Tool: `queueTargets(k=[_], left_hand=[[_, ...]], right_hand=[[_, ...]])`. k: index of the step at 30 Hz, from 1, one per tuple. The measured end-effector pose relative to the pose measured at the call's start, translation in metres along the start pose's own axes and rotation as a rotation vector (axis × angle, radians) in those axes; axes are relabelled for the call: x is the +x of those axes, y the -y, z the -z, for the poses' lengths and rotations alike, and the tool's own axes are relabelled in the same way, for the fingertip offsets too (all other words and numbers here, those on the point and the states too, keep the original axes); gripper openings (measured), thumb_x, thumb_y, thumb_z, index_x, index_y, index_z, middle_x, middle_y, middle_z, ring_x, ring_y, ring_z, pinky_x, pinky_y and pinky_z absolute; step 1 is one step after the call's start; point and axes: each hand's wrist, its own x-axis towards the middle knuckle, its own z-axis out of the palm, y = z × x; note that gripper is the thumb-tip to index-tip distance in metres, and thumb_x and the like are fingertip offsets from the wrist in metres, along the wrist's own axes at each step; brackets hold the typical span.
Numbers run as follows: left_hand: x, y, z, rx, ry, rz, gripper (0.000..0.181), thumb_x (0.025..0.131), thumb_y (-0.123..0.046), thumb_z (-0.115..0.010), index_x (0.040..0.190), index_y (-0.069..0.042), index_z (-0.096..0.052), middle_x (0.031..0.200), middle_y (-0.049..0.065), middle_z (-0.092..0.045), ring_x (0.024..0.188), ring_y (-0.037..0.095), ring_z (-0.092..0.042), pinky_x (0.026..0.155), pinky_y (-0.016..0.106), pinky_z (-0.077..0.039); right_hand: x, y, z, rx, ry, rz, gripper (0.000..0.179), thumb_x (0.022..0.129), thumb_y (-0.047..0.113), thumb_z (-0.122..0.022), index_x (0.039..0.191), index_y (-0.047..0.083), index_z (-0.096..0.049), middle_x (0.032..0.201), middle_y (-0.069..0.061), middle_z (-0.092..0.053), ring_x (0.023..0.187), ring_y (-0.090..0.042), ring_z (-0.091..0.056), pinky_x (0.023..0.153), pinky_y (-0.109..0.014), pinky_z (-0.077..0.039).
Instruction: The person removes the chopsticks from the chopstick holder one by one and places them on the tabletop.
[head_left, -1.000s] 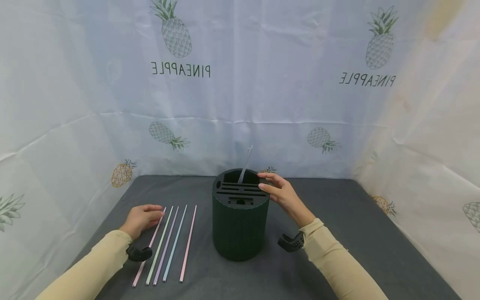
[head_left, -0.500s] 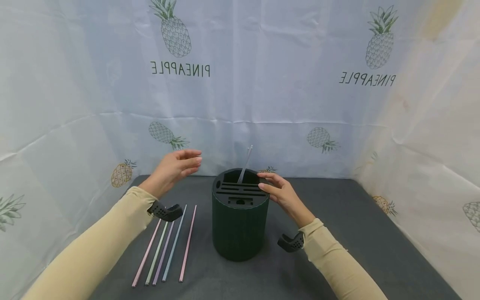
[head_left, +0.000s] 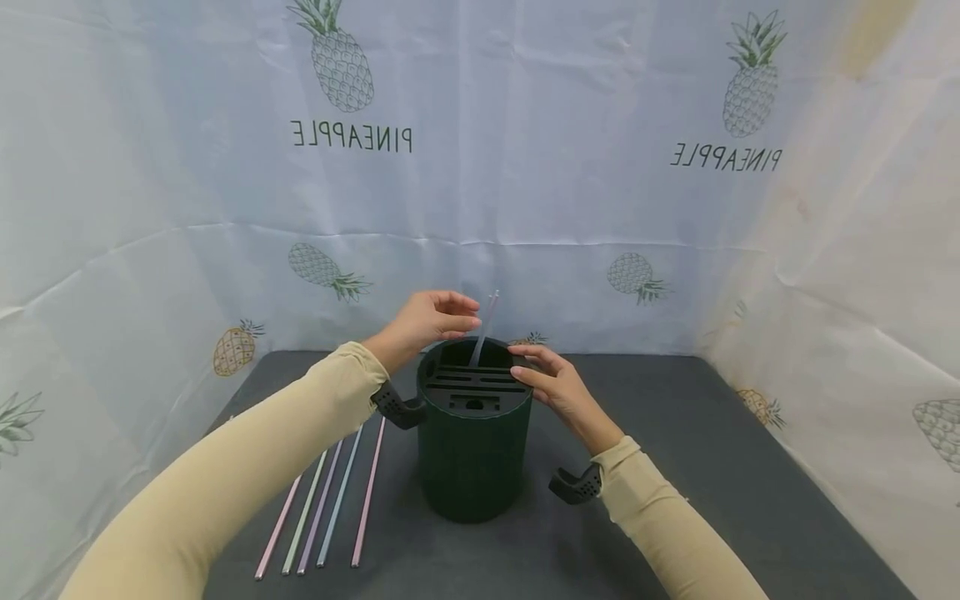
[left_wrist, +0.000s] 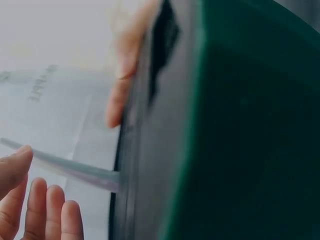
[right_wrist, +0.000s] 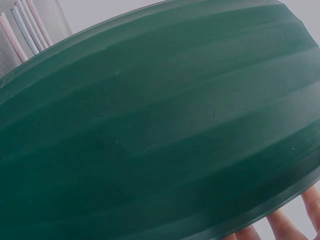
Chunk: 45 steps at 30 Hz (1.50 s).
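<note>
holder [head_left: 472, 467]: ribbed plastic, low sheen
sticks [head_left: 368, 500]: smooth, glossy
backdrop [head_left: 540, 183]: thin creased cloth, slight sheen
table [head_left: 637, 408]: matt, cloth-like
sleeve [head_left: 262, 454]: matt cloth
wrist mount [head_left: 397, 408]: matt plastic

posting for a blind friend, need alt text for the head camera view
A person's left hand is beside pale sticks leaning in a dark green holder; the right hand touches its top right side. Five pastel sticks lie on the grey table at left.

The dark grey table [head_left: 645, 517] is enclosed at back and sides by pale, creased curtains [head_left: 540, 192] printed with pineapples [head_left: 342, 71] and mirrored lettering [head_left: 352, 136], tinted warmer at right.
</note>
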Motion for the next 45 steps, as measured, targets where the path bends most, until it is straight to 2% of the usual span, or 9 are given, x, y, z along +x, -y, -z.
queueTargets(k=[7,21,24,27,30,33,39,41,45], left_hand=[[0.002,0.003,-0.009,0.032,0.017,0.020,0.032,0.089,-0.009,-0.071,0.118,-0.001,-0.062,0.116,0.015,-0.064,0.107,0.027,-0.063,0.095,0.038,-0.054],[0.002,0.004,-0.012,0.030,-0.011,0.051,0.025,0.088,-0.005,-0.070,0.111,0.001,-0.062,0.109,0.013,-0.062,0.105,0.028,-0.063,0.092,0.037,-0.056],[0.000,0.002,-0.009,-0.002,-0.029,0.026,0.025,0.090,-0.006,-0.069,0.112,0.002,-0.061,0.109,0.013,-0.062,0.106,0.028,-0.064,0.091,0.037,-0.056],[-0.003,-0.004,-0.003,-0.068,-0.066,-0.041,0.027,0.091,-0.006,-0.067,0.114,0.005,-0.060,0.106,0.011,-0.062,0.102,0.025,-0.066,0.090,0.037,-0.056],[-0.007,-0.019,0.007,-0.164,-0.126,-0.149,0.029,0.091,-0.004,-0.066,0.115,0.008,-0.057,0.101,0.005,-0.062,0.095,0.018,-0.066,0.089,0.036,-0.057],[-0.011,-0.037,0.023,-0.316,-0.201,-0.272,0.024,0.090,-0.001,-0.066,0.111,0.007,-0.059,0.095,0.001,-0.062,0.089,0.013,-0.065,0.087,0.035,-0.058],[-0.027,-0.070,0.069,-0.679,-0.396,-0.494,0.014,0.083,0.005,-0.071,0.093,-0.003,-0.066,0.093,0.005,-0.066,0.079,0.015,-0.066,0.076,0.031,-0.060],[-0.036,-0.075,0.085,-0.753,-0.449,-0.528,0.016,0.081,0.005,-0.074,0.094,-0.002,-0.067,0.095,0.006,-0.066,0.078,0.016,-0.066,0.072,0.029,-0.060],[-0.054,-0.068,0.116,-0.809,-0.542,-0.512,0.023,0.076,0.003,-0.078,0.097,0.000,-0.068,0.093,0.008,-0.065,0.075,0.017,-0.068,0.066,0.026,-0.059]], right_hand=[[0.000,0.001,-0.001,0.001,-0.005,0.002,0.047,0.093,0.030,-0.065,0.137,0.016,-0.052,0.155,0.001,-0.031,0.145,-0.028,-0.026,0.113,-0.064,-0.024],[0.001,0.001,-0.003,-0.008,-0.002,-0.008,0.047,0.094,0.030,-0.064,0.137,0.016,-0.052,0.156,-0.003,-0.029,0.145,-0.029,-0.026,0.113,-0.064,-0.025],[0.000,0.001,-0.003,-0.005,0.001,-0.010,0.047,0.094,0.030,-0.064,0.137,0.017,-0.052,0.156,-0.001,-0.029,0.145,-0.028,-0.024,0.113,-0.063,-0.025],[-0.001,0.002,-0.003,-0.008,0.003,-0.010,0.047,0.094,0.030,-0.064,0.137,0.017,-0.052,0.156,0.000,-0.029,0.145,-0.027,-0.024,0.113,-0.063,-0.024],[-0.002,0.002,-0.003,-0.012,0.000,-0.004,0.047,0.094,0.030,-0.064,0.138,0.017,-0.051,0.155,-0.001,-0.030,0.144,-0.027,-0.028,0.114,-0.063,-0.025],[-0.003,0.002,-0.002,-0.016,-0.002,0.001,0.048,0.094,0.030,-0.064,0.138,0.018,-0.051,0.155,-0.002,-0.031,0.143,-0.028,-0.031,0.114,-0.063,-0.025],[-0.004,0.002,-0.001,-0.017,-0.002,0.005,0.048,0.094,0.030,-0.064,0.138,0.017,-0.051,0.155,-0.002,-0.030,0.143,-0.028,-0.030,0.114,-0.062,-0.025],[-0.004,0.002,-0.001,-0.020,-0.003,0.006,0.048,0.094,0.030,-0.064,0.138,0.017,-0.051,0.155,-0.002,-0.030,0.143,-0.028,-0.029,0.113,-0.062,-0.026],[-0.005,0.002,-0.001,-0.028,-0.002,0.012,0.048,0.094,0.029,-0.064,0.139,0.016,-0.050,0.156,-0.002,-0.029,0.144,-0.028,-0.029,0.113,-0.062,-0.026]])
